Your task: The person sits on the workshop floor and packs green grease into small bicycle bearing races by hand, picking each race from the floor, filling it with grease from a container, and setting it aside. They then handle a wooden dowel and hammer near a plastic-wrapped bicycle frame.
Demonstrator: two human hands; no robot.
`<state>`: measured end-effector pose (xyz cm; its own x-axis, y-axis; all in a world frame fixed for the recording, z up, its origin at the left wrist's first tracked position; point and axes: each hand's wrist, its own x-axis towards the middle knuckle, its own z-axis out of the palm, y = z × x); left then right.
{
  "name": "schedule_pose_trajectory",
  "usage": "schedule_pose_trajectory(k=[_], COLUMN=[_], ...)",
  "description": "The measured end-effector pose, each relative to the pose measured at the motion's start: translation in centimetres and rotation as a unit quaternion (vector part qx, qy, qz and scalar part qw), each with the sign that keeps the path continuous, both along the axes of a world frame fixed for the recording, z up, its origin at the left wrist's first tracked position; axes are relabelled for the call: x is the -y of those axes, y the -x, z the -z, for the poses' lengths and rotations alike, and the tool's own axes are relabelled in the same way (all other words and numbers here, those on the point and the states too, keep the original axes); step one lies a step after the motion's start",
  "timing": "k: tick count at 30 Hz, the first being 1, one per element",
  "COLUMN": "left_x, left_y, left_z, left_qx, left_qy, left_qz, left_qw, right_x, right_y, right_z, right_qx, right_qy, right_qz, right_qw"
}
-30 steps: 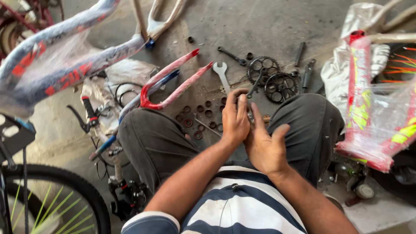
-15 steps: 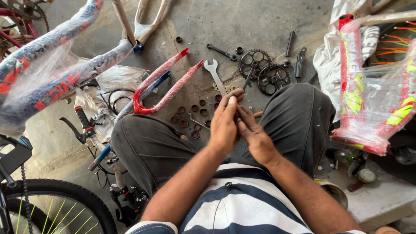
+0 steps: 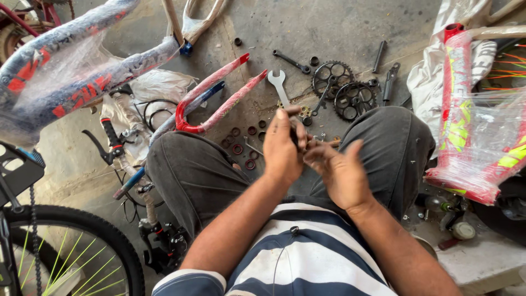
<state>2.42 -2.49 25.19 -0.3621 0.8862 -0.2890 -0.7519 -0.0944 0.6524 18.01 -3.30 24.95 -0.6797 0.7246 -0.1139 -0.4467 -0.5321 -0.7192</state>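
Seated on the floor (image 3: pixel 329 27), knees spread, forearms converging from 6 o'clock toward centre. Left hand (image 3: pixel 282 151) raised, back toward the camera, fingers curled and thumb up at 12 o'clock, pinching a small dark part (image 3: pixel 296 137). Right hand (image 3: pixel 339 172) just beside it at 3 o'clock, palm turned inward, thumb lifted, fingertips reaching into the same small part. Hands together, fingertips touching over the gap between the knees; exact grip of the right hand too hidden to tell. Part itself mostly covered by fingers, shape unclear.

Beyond the hands, at 12 o'clock: a spanner (image 3: pixel 278 82) flat on the concrete, two chainrings (image 3: pixel 345 90) just to its right, touching each other. Rings and washers (image 3: pixel 244 145) scattered at 10 o'clock of the left hand, beside the left knee. Red fork (image 3: pixel 219 98) lying diagonally, at 10 o'clock, crown near the left knee. Wrapped blue frame (image 3: pixel 82 66) at far 10 o'clock. Wrapped red frame (image 3: pixel 466 120) upright at 3 o'clock, well apart from the right hand. Wheel (image 3: pixel 71 252) with green spokes at 8 o'clock. Handlebar (image 3: pixel 118 148) with brake lever at 9 o'clock.
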Motion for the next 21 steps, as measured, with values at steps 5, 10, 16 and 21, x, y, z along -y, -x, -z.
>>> schedule_pose_trajectory(k=[5,10,16,21], left_x=[0.0,2.4,2.3,1.7], left_y=[1.4,-1.7,0.8,2.7], left_z=[-2.4,-4.4,-4.4,-5.0], left_qx=[0.068,-0.242,-0.167,-0.242], left_qy=[0.014,-0.093,-0.141,-0.119], left_qz=[0.045,0.182,0.295,0.288], left_qw=[0.997,0.948,0.93,0.919], right_x=[-0.2,0.5,3.6,7.4], right_y=[0.1,1.4,-8.7,-14.9], right_z=[-3.0,-4.6,-2.9,8.6], right_qx=[-0.127,0.154,0.471,0.656], right_qy=[0.115,-0.12,-0.366,-0.214], right_qz=[0.033,0.144,0.352,0.371], right_qw=[0.985,0.97,0.721,0.621])
